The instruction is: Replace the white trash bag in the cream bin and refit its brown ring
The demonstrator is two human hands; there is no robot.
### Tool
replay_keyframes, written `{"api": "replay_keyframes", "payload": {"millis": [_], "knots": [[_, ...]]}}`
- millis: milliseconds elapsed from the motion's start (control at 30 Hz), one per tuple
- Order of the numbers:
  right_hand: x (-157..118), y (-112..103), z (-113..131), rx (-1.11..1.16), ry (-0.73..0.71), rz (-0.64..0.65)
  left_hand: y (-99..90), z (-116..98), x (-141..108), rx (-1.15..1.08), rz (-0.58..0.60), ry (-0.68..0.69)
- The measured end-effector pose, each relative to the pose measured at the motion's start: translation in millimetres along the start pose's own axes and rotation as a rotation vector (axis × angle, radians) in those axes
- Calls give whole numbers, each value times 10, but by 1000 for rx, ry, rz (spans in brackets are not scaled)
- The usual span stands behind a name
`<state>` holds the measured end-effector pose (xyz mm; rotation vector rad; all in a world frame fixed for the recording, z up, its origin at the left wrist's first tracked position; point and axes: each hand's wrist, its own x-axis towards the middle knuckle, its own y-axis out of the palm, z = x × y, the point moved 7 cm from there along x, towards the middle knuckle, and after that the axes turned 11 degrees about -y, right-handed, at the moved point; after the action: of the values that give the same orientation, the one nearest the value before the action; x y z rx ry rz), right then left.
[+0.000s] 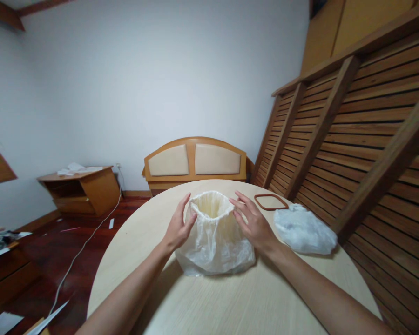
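A thin, translucent white plastic bag stands on the round table, draped over what looks like a yellowish bin. Its gathered mouth faces up, and its lower part hangs loose around the sides down to the tabletop. At the left of the mouth is my left hand, thumb and fingers apart, with the thumb at the plastic. My right hand is on the other side, fingers spread, their tips at or close to the rim. The bag hides most of the bin.
On the pale table, a brown rounded-square ring lies at the right, beside a crumpled white plastic bundle. Wooden slatted panels lean close along the right. Behind stands a headboard; a cable crosses the floor at left.
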<state>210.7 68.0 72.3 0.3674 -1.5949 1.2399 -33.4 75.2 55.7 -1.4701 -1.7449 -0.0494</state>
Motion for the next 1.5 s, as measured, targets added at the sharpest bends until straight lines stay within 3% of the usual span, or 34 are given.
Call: {"api": "replay_keyframes", "payload": {"millis": [167, 400, 700, 933, 1233, 1500], "knots": [[34, 37, 167, -21, -119, 93, 45, -25, -36, 64, -10, 72], [4, -15, -69, -144, 13, 72, -4, -232, -88, 174, -86, 206], [90, 6, 285, 32, -65, 89, -18, -342, -118, 170, -148, 359], [-19, 47, -17, 66, -5, 116, 13, -320, -110, 229, -108, 333], [-74, 169, 8, 85, -14, 185, 57, -330, -109, 215, -109, 397], [-147, 210, -128, 89, 77, 163, 41, -153, -59, 93, -3, 193]]}}
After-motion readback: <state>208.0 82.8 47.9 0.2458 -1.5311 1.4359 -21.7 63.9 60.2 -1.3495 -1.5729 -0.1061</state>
